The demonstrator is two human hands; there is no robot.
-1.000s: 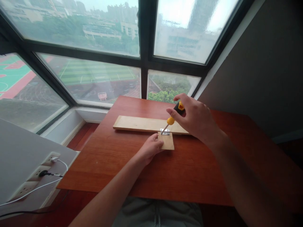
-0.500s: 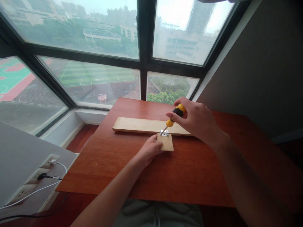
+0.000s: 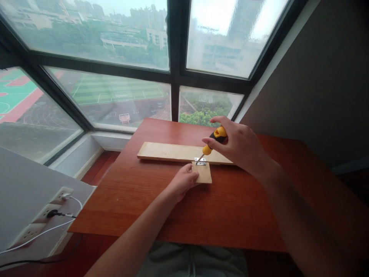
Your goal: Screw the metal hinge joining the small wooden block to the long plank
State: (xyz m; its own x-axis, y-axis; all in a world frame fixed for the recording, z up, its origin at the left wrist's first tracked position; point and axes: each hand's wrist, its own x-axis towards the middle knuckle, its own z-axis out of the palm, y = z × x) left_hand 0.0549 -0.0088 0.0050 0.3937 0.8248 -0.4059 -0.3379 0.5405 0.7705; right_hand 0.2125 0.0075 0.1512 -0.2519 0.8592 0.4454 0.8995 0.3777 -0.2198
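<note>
My right hand (image 3: 240,144) holds a yellow and black screwdriver (image 3: 218,134) by its handle, the index finger lifted off it and the thumb against its side. The shaft slants down to the left, its tip at the near left part of a small metal hinge (image 3: 201,161). That hinge joins a small square wooden piece (image 3: 204,174) to the near edge of a long wooden board (image 3: 170,152). My left hand (image 3: 184,180) grips the square piece at its left edge, thumb on top and fingers partly hidden beneath. Any screw under the tip is too small to make out.
The reddish-brown wooden table (image 3: 129,204) carries the boards. Behind it stand dark-framed windows (image 3: 174,77). At the lower left, a wall has sockets (image 3: 47,212) with plugged-in cables. A grey wall (image 3: 311,84) rises on the right.
The right index finger has lifted away from the handle and the screwdriver's handle has turned a little. The left hand, the square piece and the long board stay nearly in place.
</note>
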